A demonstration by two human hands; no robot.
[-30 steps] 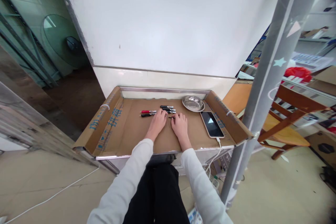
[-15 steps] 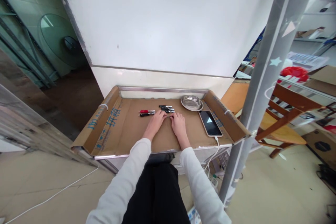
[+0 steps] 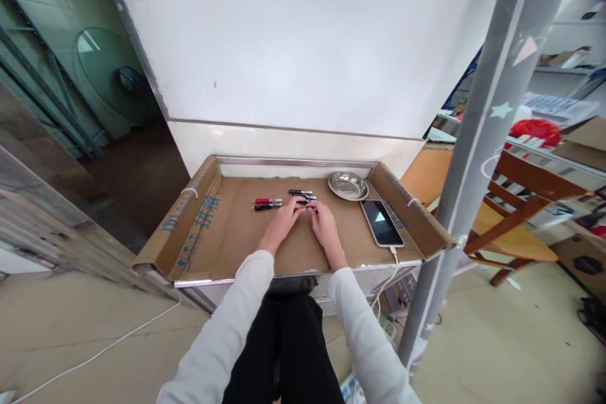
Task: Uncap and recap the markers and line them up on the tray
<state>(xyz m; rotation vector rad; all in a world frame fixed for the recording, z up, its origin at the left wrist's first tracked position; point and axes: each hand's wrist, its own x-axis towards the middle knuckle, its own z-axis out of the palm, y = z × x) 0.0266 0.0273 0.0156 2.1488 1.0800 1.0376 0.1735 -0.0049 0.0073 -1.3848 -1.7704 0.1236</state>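
My left hand [image 3: 283,222] and my right hand [image 3: 324,225] lie close together on the brown cardboard sheet [image 3: 237,233] that covers the table. Both curl their fingertips round a small dark pen between them; it is mostly hidden. A red pen [image 3: 266,201] and a black pen [image 3: 265,207] lie just left of my left hand. Two more black pens [image 3: 302,193] lie just beyond my fingertips.
A steel bowl [image 3: 349,186] stands at the back right of the table. A phone [image 3: 381,223] on a white cable lies to the right of my hands. A grey pole [image 3: 468,158] rises at the right, with a wooden chair [image 3: 521,214] behind it. White wall behind.
My hands have drawn closer together and their fingers have curled in, from lying flat to pinching the dark pen between them. The other pens have not moved.
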